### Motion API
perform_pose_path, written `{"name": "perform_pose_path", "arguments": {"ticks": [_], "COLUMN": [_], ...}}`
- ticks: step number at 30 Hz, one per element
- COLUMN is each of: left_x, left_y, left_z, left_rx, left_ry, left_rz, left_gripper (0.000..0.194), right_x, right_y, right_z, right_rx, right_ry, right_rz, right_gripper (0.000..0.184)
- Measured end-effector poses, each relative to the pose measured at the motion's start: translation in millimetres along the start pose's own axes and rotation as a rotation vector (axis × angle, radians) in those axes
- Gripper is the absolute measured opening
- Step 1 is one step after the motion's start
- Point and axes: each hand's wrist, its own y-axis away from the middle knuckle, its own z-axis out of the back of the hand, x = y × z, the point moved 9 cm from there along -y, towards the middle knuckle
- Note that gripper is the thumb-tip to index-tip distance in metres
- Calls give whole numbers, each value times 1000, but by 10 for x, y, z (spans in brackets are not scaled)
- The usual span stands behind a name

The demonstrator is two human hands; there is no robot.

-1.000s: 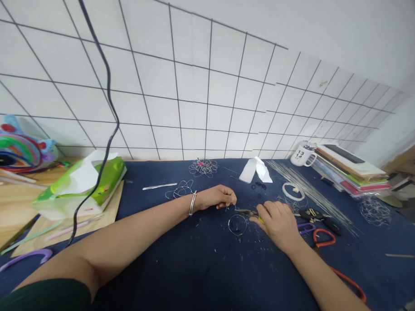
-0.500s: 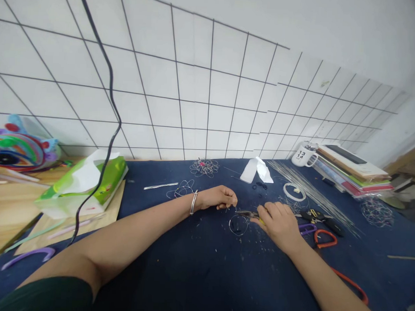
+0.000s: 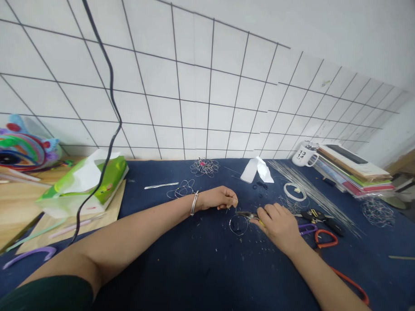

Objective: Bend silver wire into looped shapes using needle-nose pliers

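Note:
My left hand (image 3: 223,198) is closed in a pinch on a thin piece of wire (image 3: 235,208), most of it hidden by the fingers. My right hand (image 3: 276,223) is wrapped round a pair of pliers (image 3: 246,214) with yellow handles. The plier jaws point left, close to the pinched fingertips; whether they grip the wire is too small to tell. Just below the jaws, a wire ring (image 3: 238,225) with small beads lies on the dark blue cloth (image 3: 196,273).
Behind the hands lie beaded wire loops (image 3: 183,188), a wire tangle (image 3: 205,167) and white paper (image 3: 257,170). Long straight wires (image 3: 311,193), a white coil (image 3: 294,191) and orange-handled tools (image 3: 326,239) are at right. A tissue pack (image 3: 91,183) stands left; a black cable (image 3: 107,156) hangs there.
The hands stay almost in place, the pliers still beside the left fingertips. The whole view has shifted very slightly; nothing has been picked up or let go.

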Motion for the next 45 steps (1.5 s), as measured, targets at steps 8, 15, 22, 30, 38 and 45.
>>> {"name": "perform_pose_path", "arguments": {"ticks": [8, 15, 22, 30, 38, 45], "left_x": [-187, -617, -661, -602, -518, -429], "left_y": [29, 185, 247, 186, 139, 120], "left_z": [48, -148, -285, -189, -123, -222], "left_rx": [-108, -124, -45, -109, -145, -79], "left_ry": [-328, -854, -955, -881, -797, -760], "left_rz": [-104, -397, -427, -334, -346, -294], "left_gripper": [27, 25, 27, 23, 24, 21], "right_x": [-2, -33, -56, -118, -179, -193], "right_y": [38, 84, 99, 59, 56, 30], "right_z": [-184, -365, -401, -319, -329, -228], "right_rx": [112, 277, 384, 281, 268, 171], "right_ry": [-92, -261, -414, -356, -402, -396], "right_rz": [-6, -86, -127, -142, -199, -191], "right_gripper": [30, 39, 37, 31, 31, 29]}}
